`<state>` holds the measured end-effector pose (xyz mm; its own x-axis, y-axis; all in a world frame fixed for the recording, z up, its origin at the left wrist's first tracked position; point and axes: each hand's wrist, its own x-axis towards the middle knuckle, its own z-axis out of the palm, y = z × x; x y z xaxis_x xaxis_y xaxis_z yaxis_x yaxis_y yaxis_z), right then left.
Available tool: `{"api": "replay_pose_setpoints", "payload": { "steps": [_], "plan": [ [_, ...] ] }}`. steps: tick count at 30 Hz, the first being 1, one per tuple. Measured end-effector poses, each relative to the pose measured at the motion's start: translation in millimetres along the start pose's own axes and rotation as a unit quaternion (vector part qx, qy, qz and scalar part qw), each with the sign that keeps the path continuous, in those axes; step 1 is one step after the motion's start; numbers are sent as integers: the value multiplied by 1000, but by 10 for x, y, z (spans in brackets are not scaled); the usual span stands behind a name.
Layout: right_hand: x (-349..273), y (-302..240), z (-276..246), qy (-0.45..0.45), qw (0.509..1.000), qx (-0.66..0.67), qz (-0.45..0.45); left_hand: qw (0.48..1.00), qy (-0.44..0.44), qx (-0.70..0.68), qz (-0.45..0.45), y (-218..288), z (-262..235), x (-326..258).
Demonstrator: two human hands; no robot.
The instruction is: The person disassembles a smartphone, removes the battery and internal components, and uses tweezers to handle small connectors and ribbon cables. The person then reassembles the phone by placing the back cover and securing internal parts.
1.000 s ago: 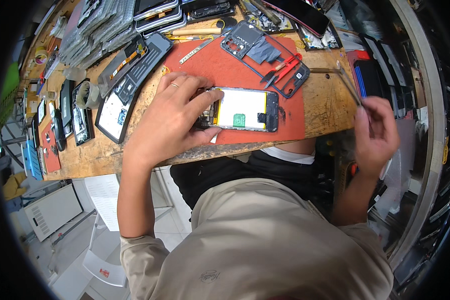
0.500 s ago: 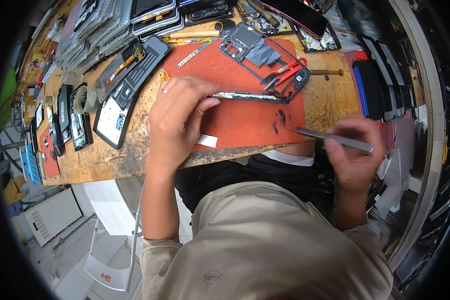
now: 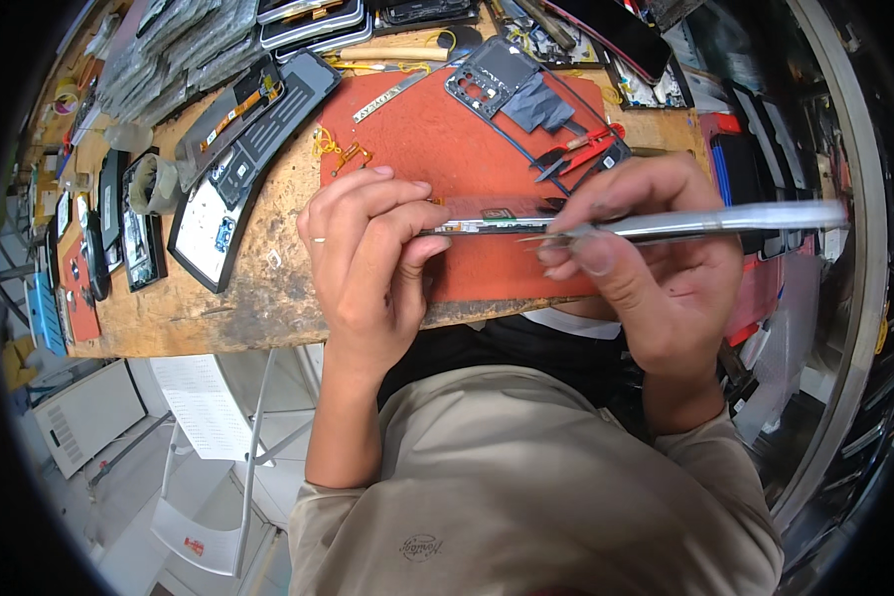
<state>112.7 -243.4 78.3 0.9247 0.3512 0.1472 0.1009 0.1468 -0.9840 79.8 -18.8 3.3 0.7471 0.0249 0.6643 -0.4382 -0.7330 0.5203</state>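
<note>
Opened phone (image 3: 487,221): held edge-on above red work mat (image 3: 437,149), pinched in left hand (image 3: 368,258). Right hand (image 3: 656,268) grips metal tweezers (image 3: 685,223), tips at the phone's edge. Beyond: phone frame (image 3: 492,74), red-handled cutters (image 3: 581,157). Left on wooden bench (image 3: 258,288): screen panels (image 3: 219,214), grey stacked packs (image 3: 169,50).

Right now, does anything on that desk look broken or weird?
Yes. The wooden workbench edge is chipped and worn, and the thin phone panel in the left hand is stripped open, standing on its edge.
</note>
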Motion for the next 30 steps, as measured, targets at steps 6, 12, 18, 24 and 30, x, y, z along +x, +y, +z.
{"api": "replay_pose_setpoints", "payload": {
  "steps": [6,12,18,24,30],
  "plan": [
    [408,69,198,-73,993,-71,60,1000,-9,1,-17,4,8,-4],
    [476,49,262,-60,990,-91,86,1000,-11,2,-24,-5,15,1],
    [490,28,280,-59,988,-114,91,1000,-21,2,-23,-5,-9,3],
    [496,29,289,-62,986,-125,93,999,-21,4,-24,2,-8,8],
    [478,80,277,-78,985,-147,46,1000,-19,9,-17,-9,-4,8]
  ]
}}
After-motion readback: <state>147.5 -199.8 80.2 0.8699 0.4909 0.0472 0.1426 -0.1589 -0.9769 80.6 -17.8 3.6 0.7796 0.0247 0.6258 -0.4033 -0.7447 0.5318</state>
